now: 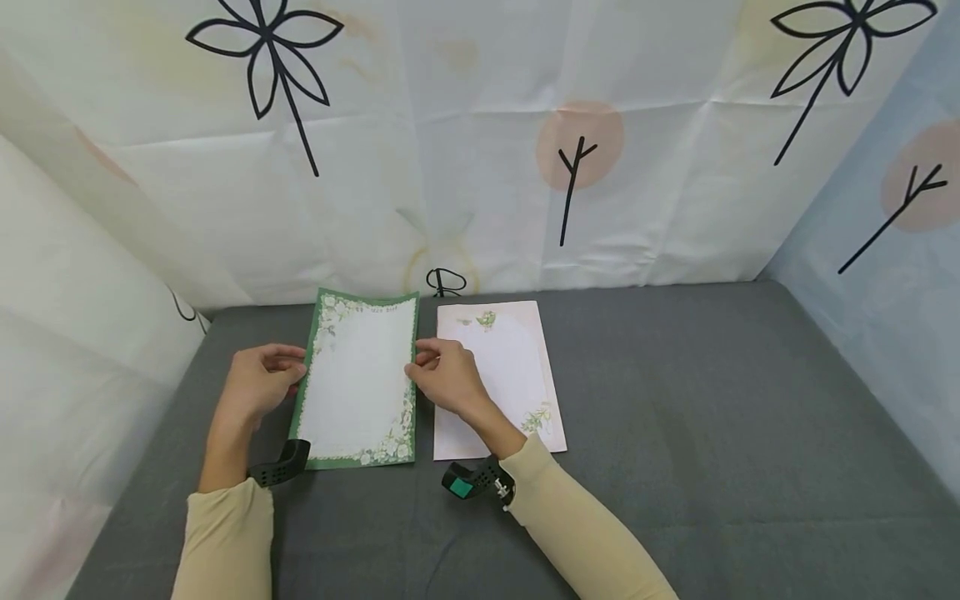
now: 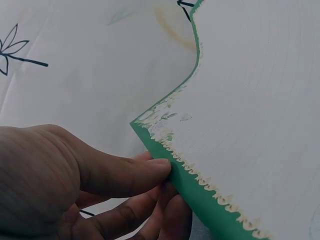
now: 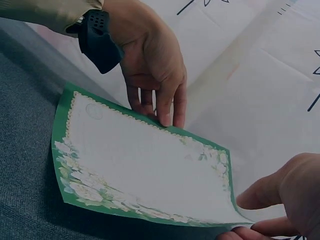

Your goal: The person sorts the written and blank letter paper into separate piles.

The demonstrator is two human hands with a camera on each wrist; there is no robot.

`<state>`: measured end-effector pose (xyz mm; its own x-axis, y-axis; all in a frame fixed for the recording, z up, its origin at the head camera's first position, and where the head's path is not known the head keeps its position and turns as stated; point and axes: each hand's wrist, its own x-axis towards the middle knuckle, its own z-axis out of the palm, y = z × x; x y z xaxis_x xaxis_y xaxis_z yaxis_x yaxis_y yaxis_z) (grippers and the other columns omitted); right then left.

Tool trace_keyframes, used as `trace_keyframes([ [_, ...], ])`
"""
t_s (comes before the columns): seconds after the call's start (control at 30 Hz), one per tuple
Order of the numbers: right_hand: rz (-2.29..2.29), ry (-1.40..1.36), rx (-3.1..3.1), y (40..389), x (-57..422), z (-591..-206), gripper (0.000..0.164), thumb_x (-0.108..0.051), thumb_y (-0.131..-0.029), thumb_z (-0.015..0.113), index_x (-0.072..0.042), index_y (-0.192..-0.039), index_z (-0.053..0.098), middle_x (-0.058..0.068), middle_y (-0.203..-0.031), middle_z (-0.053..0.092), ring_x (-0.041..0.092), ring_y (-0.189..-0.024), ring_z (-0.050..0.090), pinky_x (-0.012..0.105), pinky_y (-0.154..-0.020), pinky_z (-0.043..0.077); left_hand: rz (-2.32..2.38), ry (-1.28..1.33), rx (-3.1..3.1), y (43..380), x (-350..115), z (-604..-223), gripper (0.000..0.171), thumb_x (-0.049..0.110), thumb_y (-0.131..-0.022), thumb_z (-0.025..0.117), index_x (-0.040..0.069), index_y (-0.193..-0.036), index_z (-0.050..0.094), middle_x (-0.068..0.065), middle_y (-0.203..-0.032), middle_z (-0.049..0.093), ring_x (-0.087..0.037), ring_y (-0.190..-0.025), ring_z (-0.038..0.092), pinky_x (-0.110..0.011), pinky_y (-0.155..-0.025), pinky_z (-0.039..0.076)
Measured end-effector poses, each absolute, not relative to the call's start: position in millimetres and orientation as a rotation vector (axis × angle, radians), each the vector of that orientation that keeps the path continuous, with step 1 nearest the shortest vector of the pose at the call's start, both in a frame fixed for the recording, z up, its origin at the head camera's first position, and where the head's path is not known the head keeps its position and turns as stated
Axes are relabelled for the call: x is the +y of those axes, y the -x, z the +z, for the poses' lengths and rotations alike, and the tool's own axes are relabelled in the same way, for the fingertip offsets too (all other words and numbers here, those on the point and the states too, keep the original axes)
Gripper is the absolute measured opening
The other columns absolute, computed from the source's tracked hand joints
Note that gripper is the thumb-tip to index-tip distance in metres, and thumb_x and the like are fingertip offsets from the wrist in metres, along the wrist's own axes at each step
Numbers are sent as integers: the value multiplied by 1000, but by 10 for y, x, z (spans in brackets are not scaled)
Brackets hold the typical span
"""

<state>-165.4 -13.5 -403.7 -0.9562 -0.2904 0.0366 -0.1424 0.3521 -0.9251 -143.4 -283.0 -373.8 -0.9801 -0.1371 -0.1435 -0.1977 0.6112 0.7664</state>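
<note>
A green-bordered sheet of stationery paper (image 1: 358,375) with white flowers along its edges is held up by both hands, slightly bowed. My left hand (image 1: 261,379) pinches its left edge, thumb (image 2: 145,175) on the printed face and fingers behind. At the opposite edge my right hand (image 1: 452,377) grips the sheet between thumb (image 3: 262,192) and fingers. A second green edge shows behind the top of the sheet in the head view. Just right of it lies a pale pink stationery sheet (image 1: 498,375) with small green sprigs, partly covered by my right hand and wrist.
A dark grey cloth (image 1: 675,417) covers the table. Behind it hangs a white printed curtain (image 1: 480,167), close to the top of the sheets. Another curtain (image 1: 892,275) closes the right side. Black camera bands (image 1: 281,467) sit on both wrists.
</note>
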Motion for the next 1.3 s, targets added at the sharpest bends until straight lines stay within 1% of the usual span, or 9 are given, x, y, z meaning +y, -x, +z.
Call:
trace_keyframes([
  [0.2, -1577, 424, 2425, 1660, -144, -4073, 50, -16, -95, 69, 6, -139, 56, 10, -109, 67, 16, -87, 67, 28, -70, 52, 1299, 352, 2761, 1464, -2843, -3823, 32, 2, -100, 57, -11, -129, 60, -19, -106, 63, -18, -82, 62, -24, -66, 54],
  [0.33, -1557, 416, 2399, 1655, -160, -4080, 54, -16, -96, 69, 8, -142, 53, 11, -111, 66, 15, -87, 65, 28, -72, 51, 1274, 380, 2778, 1469, -2846, -3871, 32, 2, -99, 58, -11, -128, 62, -21, -106, 64, -23, -84, 65, -26, -66, 54],
  [0.53, -1555, 398, 2366, 1657, -173, -4084, 57, -16, -96, 69, 8, -143, 50, 12, -113, 64, 16, -89, 65, 28, -73, 51, 1256, 407, 2796, 1478, -2850, -3932, 32, 2, -99, 57, -12, -128, 62, -27, -110, 64, -32, -92, 68, -30, -70, 56],
  [0.7, -1538, 388, 2369, 1666, -182, -4107, 57, -16, -96, 70, 7, -144, 50, 11, -113, 64, 17, -91, 64, 29, -74, 52, 1251, 414, 2803, 1484, -2861, -3951, 33, 2, -99, 58, -13, -128, 61, -26, -109, 65, -31, -92, 67, -26, -67, 54],
  [0.83, -1534, 391, 2371, 1668, -186, -4113, 57, -17, -95, 70, 7, -144, 51, 11, -113, 65, 18, -91, 64, 30, -75, 51, 1233, 410, 2791, 1481, -2888, -3952, 35, 3, -99, 58, -14, -129, 60, -24, -107, 65, -31, -90, 66, -26, -65, 51],
  [1.03, -1541, 410, 2357, 1669, -184, -4131, 59, -17, -96, 69, 7, -145, 49, 11, -114, 65, 18, -90, 64, 29, -74, 51, 1214, 439, 2762, 1480, -2897, -3965, 38, 8, -99, 59, -13, -131, 59, -25, -110, 64, -35, -97, 65, -34, -71, 52],
  [1.2, -1540, 416, 2360, 1674, -181, -4142, 58, -17, -95, 70, 7, -144, 50, 11, -112, 65, 18, -91, 64, 29, -75, 51, 1213, 477, 2748, 1486, -2896, -3986, 39, 10, -99, 60, -13, -131, 59, -27, -112, 63, -37, -100, 61, -42, -77, 51],
  [1.3, -1535, 409, 2362, 1672, -175, -4133, 57, -17, -96, 69, 6, -144, 51, 10, -113, 65, 17, -91, 63, 30, -75, 51, 1210, 489, 2729, 1484, -2900, -3983, 42, 14, -100, 60, -13, -132, 58, -30, -118, 61, -43, -107, 58, -52, -83, 51],
])
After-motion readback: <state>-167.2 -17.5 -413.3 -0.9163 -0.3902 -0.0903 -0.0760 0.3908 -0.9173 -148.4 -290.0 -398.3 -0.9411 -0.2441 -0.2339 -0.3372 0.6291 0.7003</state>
